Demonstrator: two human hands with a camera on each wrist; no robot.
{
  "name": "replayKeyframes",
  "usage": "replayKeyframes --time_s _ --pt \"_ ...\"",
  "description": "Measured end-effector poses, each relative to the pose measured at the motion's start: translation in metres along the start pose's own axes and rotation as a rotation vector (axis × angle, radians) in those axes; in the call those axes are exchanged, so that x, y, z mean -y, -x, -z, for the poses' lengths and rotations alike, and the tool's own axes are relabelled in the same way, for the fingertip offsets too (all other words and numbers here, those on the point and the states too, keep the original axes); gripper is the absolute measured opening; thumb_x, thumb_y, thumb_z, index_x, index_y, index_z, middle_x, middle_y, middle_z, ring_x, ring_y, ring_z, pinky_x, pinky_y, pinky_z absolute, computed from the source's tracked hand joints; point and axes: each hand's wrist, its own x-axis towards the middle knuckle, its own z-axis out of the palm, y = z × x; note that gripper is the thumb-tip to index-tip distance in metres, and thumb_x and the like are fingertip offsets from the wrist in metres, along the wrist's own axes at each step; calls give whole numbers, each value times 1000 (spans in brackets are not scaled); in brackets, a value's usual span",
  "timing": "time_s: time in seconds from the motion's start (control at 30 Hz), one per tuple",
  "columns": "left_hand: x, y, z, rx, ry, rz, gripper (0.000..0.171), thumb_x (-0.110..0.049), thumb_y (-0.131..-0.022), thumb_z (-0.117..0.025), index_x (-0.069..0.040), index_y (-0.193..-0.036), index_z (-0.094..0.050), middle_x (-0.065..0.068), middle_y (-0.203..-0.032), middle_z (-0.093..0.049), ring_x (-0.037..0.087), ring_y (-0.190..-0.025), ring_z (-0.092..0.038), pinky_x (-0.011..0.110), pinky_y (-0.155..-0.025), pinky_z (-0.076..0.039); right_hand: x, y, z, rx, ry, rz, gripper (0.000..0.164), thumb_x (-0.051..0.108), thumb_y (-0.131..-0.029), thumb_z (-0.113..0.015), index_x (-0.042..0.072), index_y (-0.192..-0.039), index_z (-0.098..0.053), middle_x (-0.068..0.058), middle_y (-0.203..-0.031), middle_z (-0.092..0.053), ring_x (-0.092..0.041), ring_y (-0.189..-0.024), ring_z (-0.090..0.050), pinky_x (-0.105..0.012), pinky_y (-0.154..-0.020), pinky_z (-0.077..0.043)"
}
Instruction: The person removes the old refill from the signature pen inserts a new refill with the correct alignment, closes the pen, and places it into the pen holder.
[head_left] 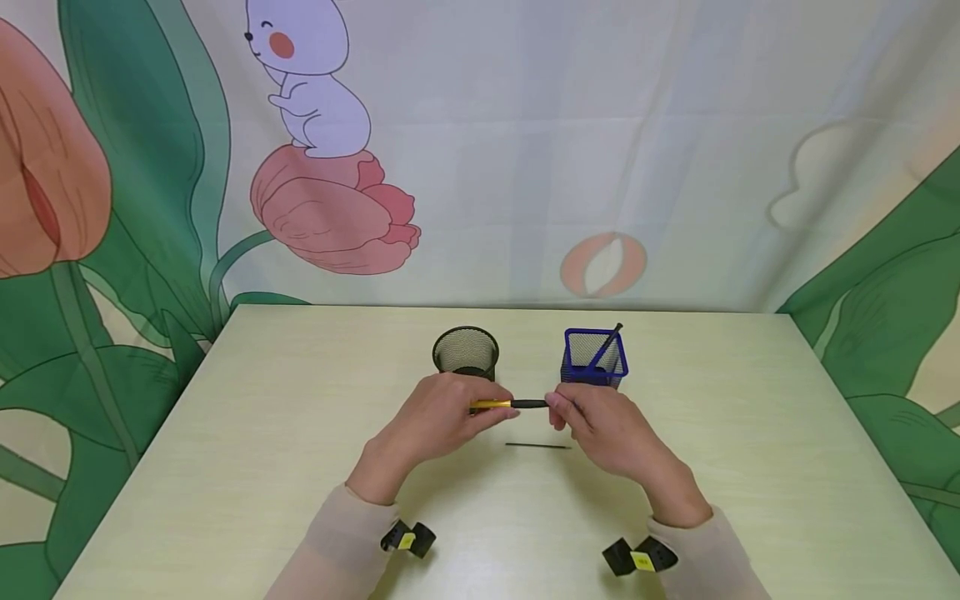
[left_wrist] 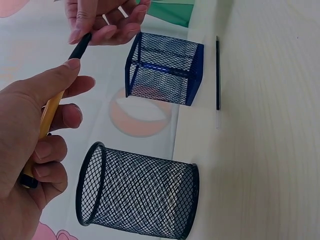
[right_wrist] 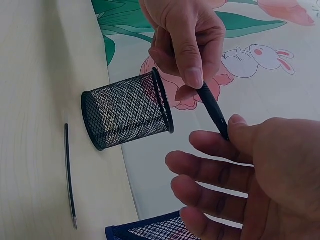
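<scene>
A yellow pen with a black grip end (head_left: 529,403) is held level between both hands over the table. My left hand (head_left: 450,414) grips its yellow barrel (left_wrist: 50,114), fingers curled round it. At the black end, my right hand (head_left: 603,421) pinches the tip between thumb and index finger, its other fingers loosely bent in the right wrist view. Below the hands a thin dark pen refill (head_left: 537,445) lies on the table; the left wrist view shows its clear end. Behind the left hand stands a round black mesh pen holder (head_left: 466,350), partly hidden.
Behind the right hand stands a square blue mesh pen holder (head_left: 594,354) with a dark pen (head_left: 609,340) leaning in it. The light wooden table (head_left: 300,375) ends at the back against a printed curtain (head_left: 487,167).
</scene>
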Motion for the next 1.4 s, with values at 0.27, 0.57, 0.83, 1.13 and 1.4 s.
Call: replayKeyframes --time_s 0.27,0.57,0.83,1.13,1.4 --pt "1 0 0 -17 -14 -24 16 -37 -97 -73 -24 -103 -80 -14 -89 -76 -2 -66 -58 18 -58 -45 -1 0 2 -13 -12 -11 30 37 -111 -48 21 -96 -69 10 -80 -65 -6 -67 -56 -28 -65 -47" --pt "2 1 1 -13 -22 -19 15 -38 -98 -72 -26 -102 -79 -17 -86 -73 -2 -65 -56 19 -57 -44 -1 2 8 -47 -2 0 16 34 -97 -74 22 -107 -71 11 -84 -65 -10 -72 -58 -27 -63 -46" --pt "2 1 1 -17 -26 -27 14 -39 -98 -71 -27 -99 -78 -19 -83 -71 -3 -63 -54 19 -55 -42 -1 2 6 -114 -12 44 13 32 -98 -73 19 -99 -73 11 -83 -66 -13 -68 -59 -26 -61 -46" --pt "2 1 2 -24 -22 -46 15 -40 -98 -71 -27 -96 -78 -19 -86 -72 -5 -64 -55 18 -56 -44 -2 2 4 -110 -5 54 6 27 -99 -72 22 -98 -75 8 -85 -69 -12 -69 -58 -26 -61 -45" --pt "3 1 1 -10 -6 -27 18 -41 -97 -72 -25 -99 -79 -17 -86 -74 -4 -64 -55 19 -56 -44 -3 2 3 -107 18 64 9 26 -100 -69 21 -99 -76 10 -83 -67 -7 -70 -55 -25 -62 -45"
